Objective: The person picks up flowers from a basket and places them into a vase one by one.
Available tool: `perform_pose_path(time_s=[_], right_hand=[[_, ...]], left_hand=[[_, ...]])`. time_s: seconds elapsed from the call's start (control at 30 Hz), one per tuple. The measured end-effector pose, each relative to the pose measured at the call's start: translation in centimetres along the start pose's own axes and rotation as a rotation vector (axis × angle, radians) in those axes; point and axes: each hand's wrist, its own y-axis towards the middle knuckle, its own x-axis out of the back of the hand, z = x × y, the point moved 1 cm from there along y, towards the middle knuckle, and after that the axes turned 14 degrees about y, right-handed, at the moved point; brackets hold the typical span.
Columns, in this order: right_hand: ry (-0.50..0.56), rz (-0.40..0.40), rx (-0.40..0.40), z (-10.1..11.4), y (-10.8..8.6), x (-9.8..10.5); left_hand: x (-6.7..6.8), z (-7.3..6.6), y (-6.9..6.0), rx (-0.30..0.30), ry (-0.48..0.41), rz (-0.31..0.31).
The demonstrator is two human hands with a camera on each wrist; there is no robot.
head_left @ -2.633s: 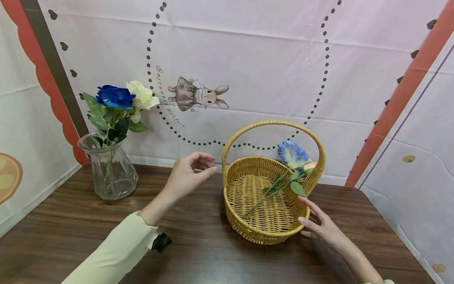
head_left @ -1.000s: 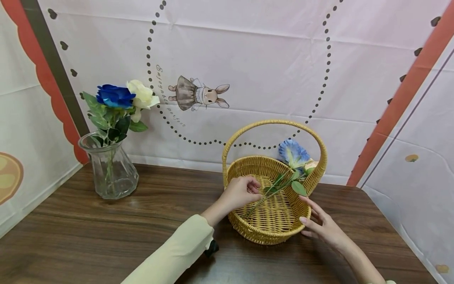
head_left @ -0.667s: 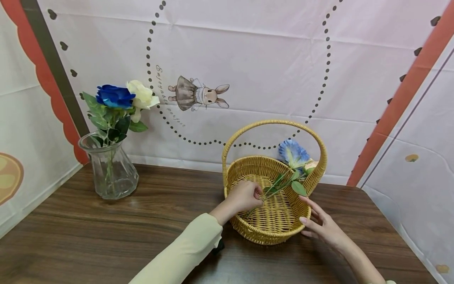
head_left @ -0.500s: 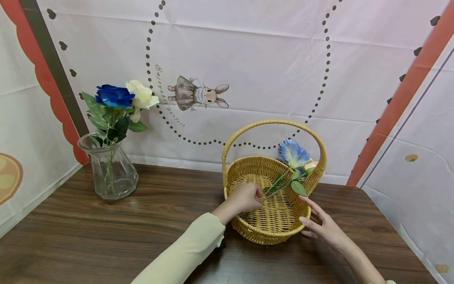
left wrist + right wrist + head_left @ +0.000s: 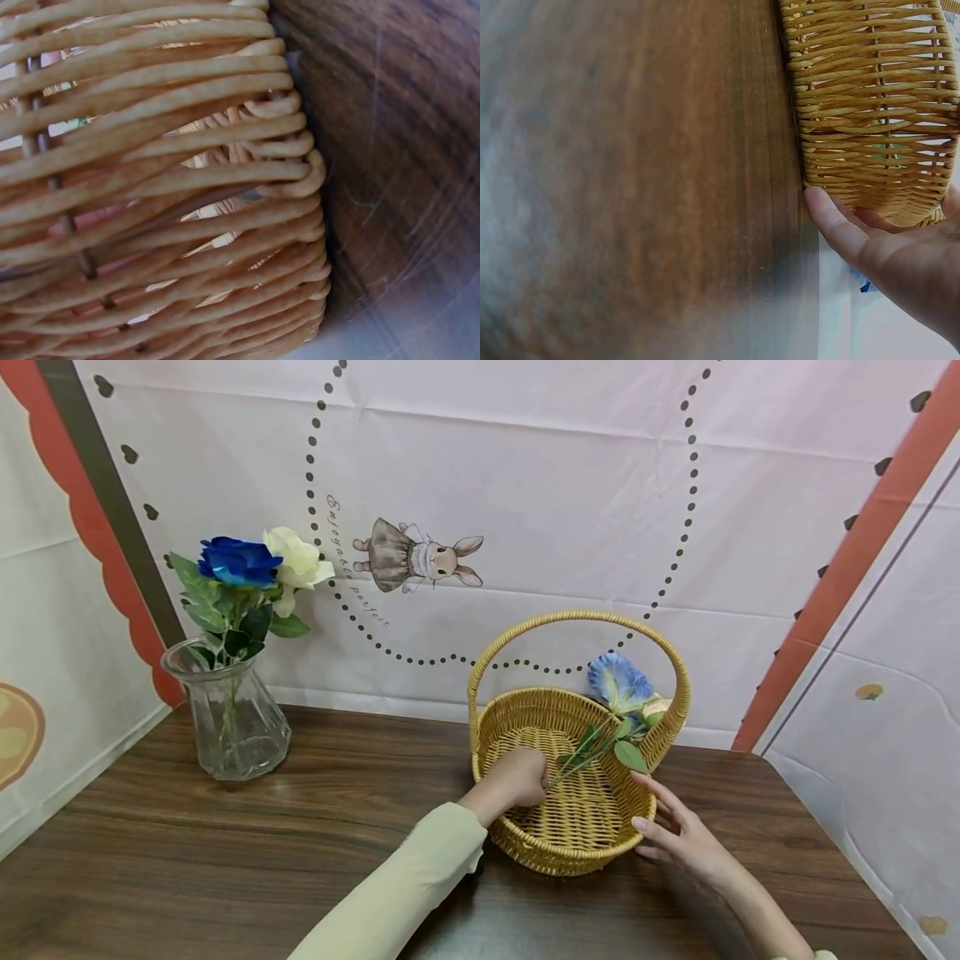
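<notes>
Artificial flowers, two: one blue bloom (image 5: 617,683) and one peach bloom (image 5: 657,706), heads over the wicker basket's rear right rim, green stems (image 5: 581,763) slanting down inside. Left hand (image 5: 522,775): within the basket, fingers clenched round the lower stems. Right hand (image 5: 684,837): fingers relaxed, resting against the right rim and outer wall. Wicker basket (image 5: 551,862): yellow-brown, upright; its tall handle (image 5: 576,617) arches overhead, the right leg partly covering the peach bloom. Glass vase (image 5: 238,739): well apart at left, holding one deep-blue rose (image 5: 240,562) and one cream flower (image 5: 294,560). Backdrop (image 5: 555,518): printed cloth, sideways rabbit in a dress (image 5: 420,560), script beginning "Enjoyable", second word unclear. Tabletop (image 5: 352,777): dark wood-grain, a broad stretch between vase and basket; rear edge against the cloth, right rear corner rounded, just beyond the basket.
</notes>
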Motion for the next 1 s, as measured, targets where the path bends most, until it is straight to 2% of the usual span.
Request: perform_pose_path(time_s=[0.2,0.7,1.0], right_hand=[[-0.014,-0.001,0.011,-0.03,0.06,-0.02],[-0.025,0.017,0.021,-0.16,-0.09,-0.03],[-0.024,0.021,0.020,-0.20,-0.06,0.02]], left_hand=[[0.24,-0.17,-0.21,0.017,-0.015,-0.026],[0.69,-0.20,-0.65,0.058,-0.083,-0.196],[0.97,-0.15,-0.73,0.064,-0.096,-0.245]])
